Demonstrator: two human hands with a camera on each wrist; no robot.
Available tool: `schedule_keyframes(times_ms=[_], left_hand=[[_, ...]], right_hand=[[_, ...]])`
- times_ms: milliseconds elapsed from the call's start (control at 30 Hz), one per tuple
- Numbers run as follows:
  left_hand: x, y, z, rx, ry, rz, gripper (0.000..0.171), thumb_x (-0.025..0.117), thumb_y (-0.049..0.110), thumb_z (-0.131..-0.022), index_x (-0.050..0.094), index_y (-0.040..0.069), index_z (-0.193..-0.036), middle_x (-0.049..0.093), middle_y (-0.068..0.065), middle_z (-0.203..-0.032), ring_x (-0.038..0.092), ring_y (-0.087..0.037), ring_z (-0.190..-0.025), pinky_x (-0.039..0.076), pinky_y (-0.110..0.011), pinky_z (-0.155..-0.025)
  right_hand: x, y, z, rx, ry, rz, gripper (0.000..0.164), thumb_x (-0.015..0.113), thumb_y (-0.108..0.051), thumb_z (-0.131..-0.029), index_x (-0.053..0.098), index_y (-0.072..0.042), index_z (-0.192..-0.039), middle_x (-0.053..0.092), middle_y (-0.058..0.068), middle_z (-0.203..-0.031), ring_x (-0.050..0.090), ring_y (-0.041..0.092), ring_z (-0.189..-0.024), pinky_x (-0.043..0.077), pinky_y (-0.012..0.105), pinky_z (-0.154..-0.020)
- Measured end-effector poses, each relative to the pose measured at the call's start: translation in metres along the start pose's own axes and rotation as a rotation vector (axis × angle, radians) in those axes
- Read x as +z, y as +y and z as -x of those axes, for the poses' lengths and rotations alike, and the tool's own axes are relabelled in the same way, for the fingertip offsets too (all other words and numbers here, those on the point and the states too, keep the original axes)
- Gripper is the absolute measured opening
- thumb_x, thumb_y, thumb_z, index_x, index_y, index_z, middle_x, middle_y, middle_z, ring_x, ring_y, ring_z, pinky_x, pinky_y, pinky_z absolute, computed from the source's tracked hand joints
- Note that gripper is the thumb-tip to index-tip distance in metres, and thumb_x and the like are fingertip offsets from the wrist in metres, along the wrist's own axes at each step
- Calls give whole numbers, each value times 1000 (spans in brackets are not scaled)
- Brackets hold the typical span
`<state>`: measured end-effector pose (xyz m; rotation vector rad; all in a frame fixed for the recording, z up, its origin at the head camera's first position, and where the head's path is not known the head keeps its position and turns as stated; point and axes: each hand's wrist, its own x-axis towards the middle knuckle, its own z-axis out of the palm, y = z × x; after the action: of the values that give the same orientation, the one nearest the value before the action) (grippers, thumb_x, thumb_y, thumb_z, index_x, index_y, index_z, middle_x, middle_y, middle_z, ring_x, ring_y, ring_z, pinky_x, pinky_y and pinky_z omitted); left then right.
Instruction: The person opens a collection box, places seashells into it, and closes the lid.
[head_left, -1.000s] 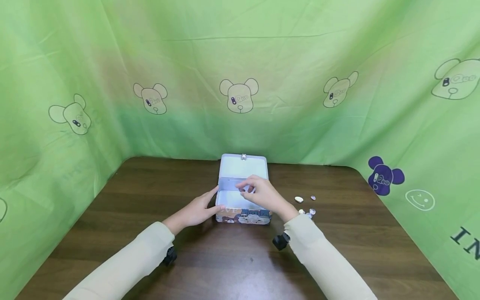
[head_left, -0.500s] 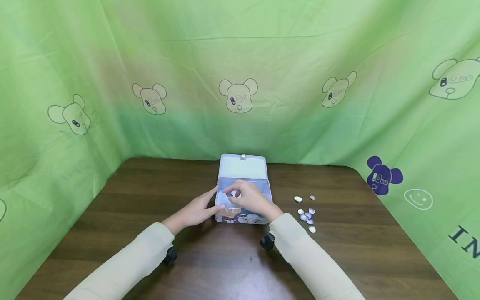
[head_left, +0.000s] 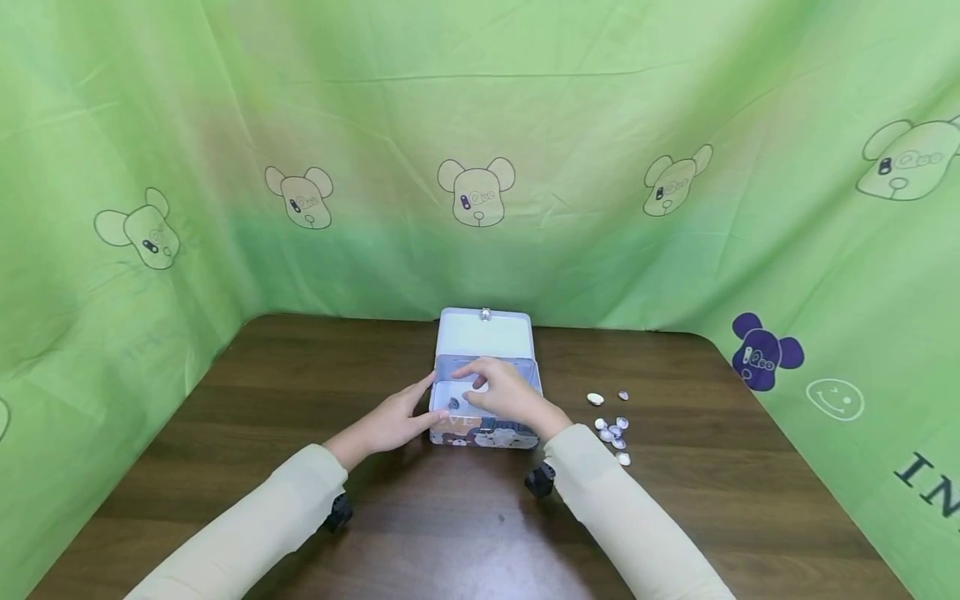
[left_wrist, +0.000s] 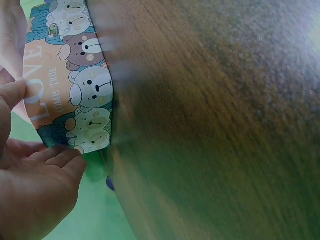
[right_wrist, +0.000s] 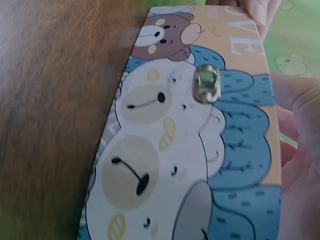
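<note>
A tin box [head_left: 486, 432] with cartoon bears on its front stands with its lid [head_left: 483, 335] raised. My left hand [head_left: 397, 419] grips its left front corner, thumb over the front rim and fingers along the side. In the left wrist view, the left fingers [left_wrist: 65, 162] lie against the box's end. Above the box's interior my right hand [head_left: 506, 392] is held with thumb and forefinger apart, nothing between them. A small dark shell [head_left: 453, 403] shows inside the box, left of the right thumb. The right wrist view shows the box's metal clasp [right_wrist: 206, 84] close up.
Several small pale and purplish shells [head_left: 606, 434] lie on the brown wooden table [head_left: 712, 500] right of the box, near the right sleeve. A white shell [head_left: 595, 399] lies farther back. A green printed curtain [head_left: 480, 267] hangs behind and at both sides.
My right hand moved left over the box, then its fingers parted and the small dark shell left them; it now shows inside the box. The left hand stayed at the corner.
</note>
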<state>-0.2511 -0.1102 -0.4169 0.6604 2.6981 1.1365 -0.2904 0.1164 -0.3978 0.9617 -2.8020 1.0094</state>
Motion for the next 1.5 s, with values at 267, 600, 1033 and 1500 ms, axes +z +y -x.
schedule_keyframes(times_ms=[267,600,1033,1500], left_hand=[[-1,-1,0,-8,-10,13,78,59,35,-102,17,4,-160,26,-19,-161,26,-35,-147,26,-54,-115],[0,-1,0,-10,-5,-5,77,59,33,-102,18,4,-160,27,-21,-160,27,-36,-146,27,-53,-115],[0,-1,1,-15,-10,1,80,59,42,-102,16,9,-161,25,-18,-162,25,-32,-147,26,-51,-116],[0,0,2,-22,-5,7,77,59,36,-102,18,7,-161,26,-19,-161,26,-34,-147,26,-52,-116]], right_hand=[[-16,3,7,-26,12,8,30,71,-6,-90,72,-6,-120,67,8,-117,62,23,-95,52,34,-78],[-38,17,21,-17,57,51,28,71,-8,-90,74,-7,-118,68,6,-114,63,23,-94,51,34,-75],[-71,53,51,47,113,85,27,68,-7,-91,73,-2,-117,67,12,-105,57,15,-82,48,34,-72],[-94,98,76,171,81,144,27,69,-7,-91,71,0,-116,67,10,-96,54,13,-70,46,33,-66]])
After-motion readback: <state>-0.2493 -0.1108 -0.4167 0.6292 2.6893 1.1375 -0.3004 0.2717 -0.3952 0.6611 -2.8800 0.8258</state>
